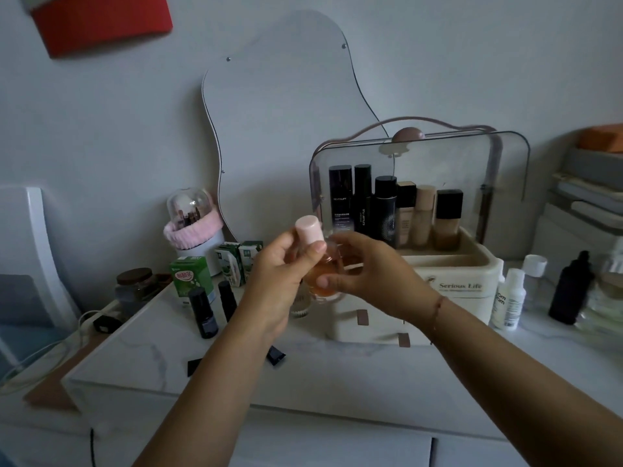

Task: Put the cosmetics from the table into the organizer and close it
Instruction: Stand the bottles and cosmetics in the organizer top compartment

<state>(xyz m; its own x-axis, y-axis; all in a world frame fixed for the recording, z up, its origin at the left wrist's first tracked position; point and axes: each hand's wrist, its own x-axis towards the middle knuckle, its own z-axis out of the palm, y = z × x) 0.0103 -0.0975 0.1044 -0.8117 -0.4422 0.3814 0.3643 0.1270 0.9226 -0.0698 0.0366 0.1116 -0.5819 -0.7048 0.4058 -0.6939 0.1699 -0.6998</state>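
A clear bottle of orange liquid with a pink cap (pixel 308 230) is held up over the table between both hands. My left hand (pixel 279 264) grips its upper part with the thumb across the neck. My right hand (pixel 364 267) curls round its body from the right. Just behind stands the cream organizer (pixel 451 284), its clear lid (pixel 472 163) raised, with several dark and beige bottles (pixel 394 210) standing in its back row. Two small black bottles (pixel 202 311) stand on the table to the left. A black sachet (pixel 276 355) lies near my left forearm.
White bottles (pixel 509 298) and a black dropper bottle (pixel 569 291) stand right of the organizer. Green cartons (pixel 192 278), a dark jar (pixel 135 288) and a domed brush holder (pixel 192 217) sit at the back left. A wavy mirror (pixel 286 112) leans on the wall.
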